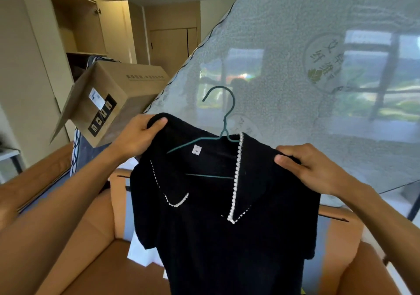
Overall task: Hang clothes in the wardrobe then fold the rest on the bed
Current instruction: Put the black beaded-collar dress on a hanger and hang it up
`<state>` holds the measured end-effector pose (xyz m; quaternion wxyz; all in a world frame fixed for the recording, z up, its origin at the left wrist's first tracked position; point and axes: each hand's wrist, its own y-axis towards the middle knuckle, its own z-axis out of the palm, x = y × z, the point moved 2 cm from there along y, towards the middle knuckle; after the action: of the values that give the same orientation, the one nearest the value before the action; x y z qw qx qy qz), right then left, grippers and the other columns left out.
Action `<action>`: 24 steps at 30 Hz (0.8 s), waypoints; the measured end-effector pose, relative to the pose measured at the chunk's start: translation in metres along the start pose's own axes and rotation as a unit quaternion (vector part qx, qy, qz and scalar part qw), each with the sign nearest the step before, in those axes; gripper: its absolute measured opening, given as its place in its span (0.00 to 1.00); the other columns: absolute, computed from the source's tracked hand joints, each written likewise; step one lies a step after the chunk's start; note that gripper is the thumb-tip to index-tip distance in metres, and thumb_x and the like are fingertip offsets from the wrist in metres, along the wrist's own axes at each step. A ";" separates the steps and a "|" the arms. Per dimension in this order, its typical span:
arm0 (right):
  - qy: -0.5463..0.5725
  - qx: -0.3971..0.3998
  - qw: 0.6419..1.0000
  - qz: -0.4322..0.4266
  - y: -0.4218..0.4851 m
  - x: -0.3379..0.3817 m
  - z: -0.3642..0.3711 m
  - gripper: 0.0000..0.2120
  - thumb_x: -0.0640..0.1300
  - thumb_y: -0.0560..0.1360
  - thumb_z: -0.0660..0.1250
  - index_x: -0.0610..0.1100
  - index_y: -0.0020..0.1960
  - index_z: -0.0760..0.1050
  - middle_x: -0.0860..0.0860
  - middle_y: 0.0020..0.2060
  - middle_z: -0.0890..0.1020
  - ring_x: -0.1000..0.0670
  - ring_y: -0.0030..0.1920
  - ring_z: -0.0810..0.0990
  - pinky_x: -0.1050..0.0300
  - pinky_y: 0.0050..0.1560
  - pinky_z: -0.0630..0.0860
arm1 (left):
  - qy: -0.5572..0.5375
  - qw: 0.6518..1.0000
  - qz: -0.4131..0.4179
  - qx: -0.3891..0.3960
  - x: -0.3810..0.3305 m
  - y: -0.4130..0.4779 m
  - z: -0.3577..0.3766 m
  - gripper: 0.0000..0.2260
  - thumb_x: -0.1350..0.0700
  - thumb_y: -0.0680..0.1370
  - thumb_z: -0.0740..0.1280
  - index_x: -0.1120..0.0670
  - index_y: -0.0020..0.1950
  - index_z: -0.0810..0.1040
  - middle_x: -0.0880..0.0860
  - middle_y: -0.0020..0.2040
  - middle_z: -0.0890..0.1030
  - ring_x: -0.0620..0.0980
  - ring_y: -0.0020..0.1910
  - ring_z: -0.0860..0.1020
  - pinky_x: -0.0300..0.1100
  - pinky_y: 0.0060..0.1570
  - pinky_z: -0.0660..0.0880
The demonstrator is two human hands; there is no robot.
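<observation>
Black pearl-trimmed knit top (222, 249) spans sideways on a teal wire hanger (225, 122), left hand (138, 135) and right hand (313, 169) pinching its shoulders, hook rising between.

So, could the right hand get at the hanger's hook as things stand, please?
Probably yes: the hook stands bare above the black top, close to the right hand, which would first have to release the shoulder.

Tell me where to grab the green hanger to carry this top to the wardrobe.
Take the green hanger by its bare neck just below the hook, coming from above. Only that part stands clear of the black top; its arms run under the fabric shoulders.
</observation>
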<state>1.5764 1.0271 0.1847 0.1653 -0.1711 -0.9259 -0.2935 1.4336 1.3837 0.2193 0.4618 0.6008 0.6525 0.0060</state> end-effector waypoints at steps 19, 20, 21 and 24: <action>0.133 -0.107 0.982 0.080 -0.009 -0.025 -0.002 0.22 0.46 0.80 0.64 0.37 0.34 0.62 0.51 0.27 0.63 0.51 0.29 0.63 0.62 0.30 0.60 | 0.146 0.989 0.009 0.027 0.008 -0.017 0.030 0.30 0.26 0.76 0.54 0.53 0.34 0.68 0.49 0.29 0.68 0.47 0.30 0.68 0.46 0.36 0.65; 0.140 -0.108 0.981 0.079 -0.010 -0.026 -0.001 0.22 0.45 0.81 0.64 0.37 0.33 0.61 0.51 0.27 0.63 0.51 0.29 0.62 0.62 0.30 0.59 | 0.149 0.988 0.021 0.021 0.013 -0.017 0.032 0.31 0.27 0.77 0.54 0.54 0.34 0.66 0.50 0.29 0.66 0.48 0.30 0.66 0.47 0.35 0.64; 0.148 -0.108 0.980 0.076 -0.011 -0.027 -0.001 0.21 0.44 0.81 0.64 0.37 0.33 0.62 0.51 0.27 0.63 0.51 0.29 0.62 0.62 0.31 0.59 | 0.137 0.990 0.030 0.021 0.014 -0.018 0.035 0.32 0.28 0.78 0.54 0.56 0.34 0.65 0.52 0.29 0.65 0.49 0.29 0.65 0.48 0.35 0.63; 0.169 -0.113 0.976 0.075 -0.016 -0.031 -0.003 0.20 0.43 0.81 0.63 0.39 0.33 0.64 0.49 0.28 0.64 0.49 0.30 0.62 0.58 0.32 0.59 | 0.079 0.994 0.069 0.023 0.011 -0.023 0.040 0.31 0.34 0.81 0.56 0.61 0.34 0.65 0.61 0.30 0.65 0.48 0.29 0.64 0.51 0.33 0.64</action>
<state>1.5980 1.0064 0.1665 0.3206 -0.2050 -0.8300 -0.4077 1.4413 1.3645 0.1768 0.3939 0.6526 0.6434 0.0705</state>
